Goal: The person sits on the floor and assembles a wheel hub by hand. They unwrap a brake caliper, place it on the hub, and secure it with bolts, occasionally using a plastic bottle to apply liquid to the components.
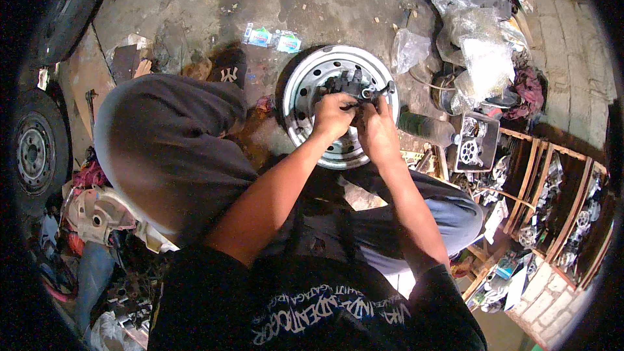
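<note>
Taking the silver wheel rim (305, 91) as the mark: beyond it the concrete floor (325, 0) lies bare but for two small packets (273, 39), so a hand could pass freely there. To the rim's right the way is crowded by clear plastic bags (474, 45), a plastic bottle (426, 128) lying just beside the rim, and a black tray of metal parts (476, 143); farther right stands a wooden rack (552, 188). To the rim's left the person's raised knee (162, 136) blocks the near side. Both hands and a dark metal part (354, 84) fill the space over the rim's centre.
</note>
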A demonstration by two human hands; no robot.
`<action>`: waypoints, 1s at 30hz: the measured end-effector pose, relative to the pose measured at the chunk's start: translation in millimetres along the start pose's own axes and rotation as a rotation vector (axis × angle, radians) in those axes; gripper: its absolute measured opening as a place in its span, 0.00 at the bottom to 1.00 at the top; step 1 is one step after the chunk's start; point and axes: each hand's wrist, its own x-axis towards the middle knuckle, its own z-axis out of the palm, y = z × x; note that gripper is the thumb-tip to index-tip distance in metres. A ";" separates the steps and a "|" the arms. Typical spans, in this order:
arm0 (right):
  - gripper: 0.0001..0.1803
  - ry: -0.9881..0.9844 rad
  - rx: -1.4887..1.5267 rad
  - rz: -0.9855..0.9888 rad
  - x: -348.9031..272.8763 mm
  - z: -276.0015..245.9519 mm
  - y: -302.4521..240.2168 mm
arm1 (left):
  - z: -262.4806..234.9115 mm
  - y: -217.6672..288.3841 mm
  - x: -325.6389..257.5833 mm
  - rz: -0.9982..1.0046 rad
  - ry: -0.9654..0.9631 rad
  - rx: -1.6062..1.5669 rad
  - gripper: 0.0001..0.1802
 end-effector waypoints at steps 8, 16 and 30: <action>0.24 0.061 0.293 0.067 2.7 -20.7 1.9 | 4.7 1.7 2.3 -0.142 0.010 -0.283 0.11; 0.25 0.192 0.214 0.073 0.0 -6.7 -1.1 | -4.4 12.4 -4.4 -0.186 -0.062 -0.325 0.07; 0.12 0.242 0.242 0.096 -24.3 5.6 -15.1 | -5.6 6.3 -6.2 -0.041 -0.058 -0.125 0.12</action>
